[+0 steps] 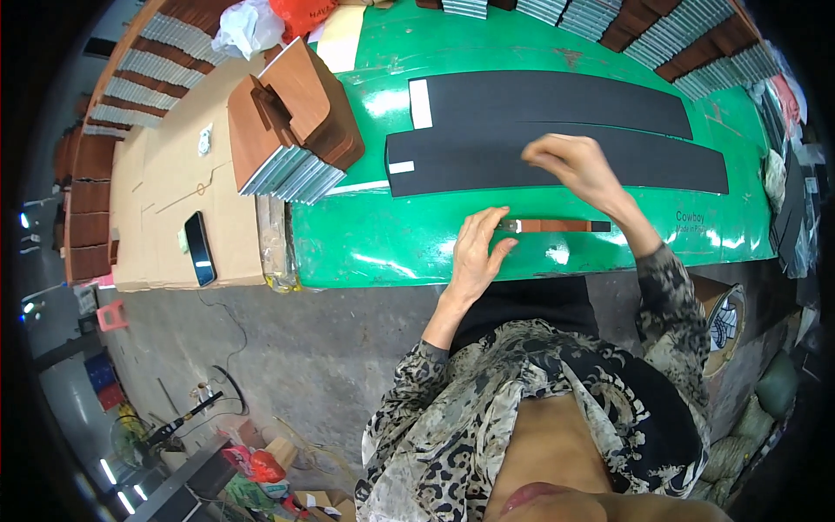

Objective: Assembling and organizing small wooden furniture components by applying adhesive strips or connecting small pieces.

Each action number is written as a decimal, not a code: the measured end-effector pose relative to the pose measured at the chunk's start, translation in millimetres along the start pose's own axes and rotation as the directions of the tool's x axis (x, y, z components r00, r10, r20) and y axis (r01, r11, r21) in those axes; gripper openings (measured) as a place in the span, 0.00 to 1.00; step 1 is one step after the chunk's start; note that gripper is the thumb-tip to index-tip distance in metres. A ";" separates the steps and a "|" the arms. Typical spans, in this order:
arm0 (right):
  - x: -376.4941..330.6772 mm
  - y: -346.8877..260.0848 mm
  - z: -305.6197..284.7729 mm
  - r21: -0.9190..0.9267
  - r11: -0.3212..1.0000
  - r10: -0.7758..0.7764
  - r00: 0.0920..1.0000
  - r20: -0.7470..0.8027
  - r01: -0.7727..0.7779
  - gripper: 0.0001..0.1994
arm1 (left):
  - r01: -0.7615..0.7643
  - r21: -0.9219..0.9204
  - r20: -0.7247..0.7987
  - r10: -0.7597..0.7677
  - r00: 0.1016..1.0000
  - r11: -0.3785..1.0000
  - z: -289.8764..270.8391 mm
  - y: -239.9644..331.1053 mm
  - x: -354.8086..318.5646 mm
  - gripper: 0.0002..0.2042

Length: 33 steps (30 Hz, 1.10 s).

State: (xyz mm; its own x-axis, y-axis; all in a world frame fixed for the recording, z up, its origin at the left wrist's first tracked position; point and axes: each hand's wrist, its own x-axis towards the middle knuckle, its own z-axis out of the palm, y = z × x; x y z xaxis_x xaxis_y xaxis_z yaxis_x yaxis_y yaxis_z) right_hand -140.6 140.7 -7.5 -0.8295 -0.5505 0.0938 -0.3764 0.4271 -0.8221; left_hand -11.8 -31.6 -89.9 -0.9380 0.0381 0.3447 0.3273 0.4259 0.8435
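A slim brown strip with a black right end lies near the front edge of the green work surface. My left hand is at the strip's pale left end. Its fingers and thumb are apart, with that end between them; any contact is hard to make out. My right hand is raised over the nearer of two long black sheets. Its fingers are curled together, and whatever they may hold is hidden. The nearer black sheet and the farther black sheet both carry white patches at their left ends.
Brown panels with silvery edges are stacked to the left. Beyond them, cardboard carries a dark phone. More silver-edged pieces line the far edge. A round bin stands on the floor at right.
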 end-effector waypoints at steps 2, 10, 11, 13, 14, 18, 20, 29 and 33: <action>33.6 9.4 15.1 -0.115 0.988 0.116 0.981 0.154 -0.098 0.08 | -0.005 0.056 -0.024 0.007 1.000 0.998 -10.2 -2.1 5.0 0.21; 60.8 17.9 51.9 -0.688 0.705 0.098 0.938 0.333 0.171 0.48 | 0.330 0.648 -0.305 -0.163 0.938 0.686 -70.1 -28.9 28.3 0.22; 56.6 16.0 50.3 -0.687 0.701 0.083 0.935 0.345 0.192 0.50 | 0.303 0.679 -0.275 -0.151 0.950 0.669 -71.4 -31.8 28.9 0.24; 49.8 19.1 47.5 -0.687 0.690 0.079 0.919 0.385 0.229 0.50 | 0.267 0.674 -0.226 -0.152 0.962 0.689 -70.4 -31.8 29.3 0.23; 46.1 21.1 46.1 -0.680 0.679 0.068 0.900 0.431 0.275 0.51 | 0.238 0.670 -0.184 -0.153 0.971 0.703 -68.9 -31.1 29.4 0.23; 34.2 26.0 30.7 -0.649 0.713 0.070 0.893 0.444 0.266 0.47 | 0.228 0.562 -0.181 -0.151 0.972 0.795 -60.0 -35.2 27.7 0.22; 28.0 28.1 18.4 -0.642 0.723 0.072 0.897 0.435 0.254 0.44 | 0.181 0.569 -0.127 -0.131 0.983 0.802 -51.8 -31.2 30.1 0.20; 78.4 27.4 23.0 -0.446 0.879 -0.034 0.954 0.299 0.171 0.14 | 0.114 0.630 -0.182 0.003 0.983 0.768 -50.9 -42.5 70.4 0.15; 118.8 33.0 43.8 -0.425 0.848 -0.151 0.912 0.380 0.317 0.16 | 0.088 0.723 -0.109 -0.012 0.994 0.686 -55.1 -63.3 97.3 0.20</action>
State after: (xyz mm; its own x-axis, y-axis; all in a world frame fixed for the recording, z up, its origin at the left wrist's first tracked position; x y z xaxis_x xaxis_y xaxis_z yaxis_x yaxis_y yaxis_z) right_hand -233.5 58.0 -48.1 -0.5431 -0.8396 -0.0039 -0.7576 0.4921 -0.4289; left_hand -117.5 -104.6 -87.1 -0.9237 -0.0659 0.3773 0.0594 0.9485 0.3110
